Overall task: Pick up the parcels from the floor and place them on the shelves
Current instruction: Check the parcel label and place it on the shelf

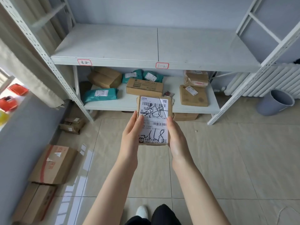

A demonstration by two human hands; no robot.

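Observation:
A small brown cardboard parcel point(154, 111) with a white shipping label and black handwriting is held in front of me, above the floor. My left hand point(130, 132) grips its left edge and my right hand point(176, 137) grips its right edge. Beyond it stands a white metal shelf rack; its upper shelf point(113, 44) is bare. The lower shelf point(172, 93) carries several brown boxes and teal mailer bags.
Two large cardboard boxes point(52, 164) lie on the tiled floor at the left, with smaller parcels point(73, 125) by the rack's left leg and under the lower shelf. A grey bin point(274, 103) and a white radiator point(266, 82) stand at the right. A curtain hangs at the left.

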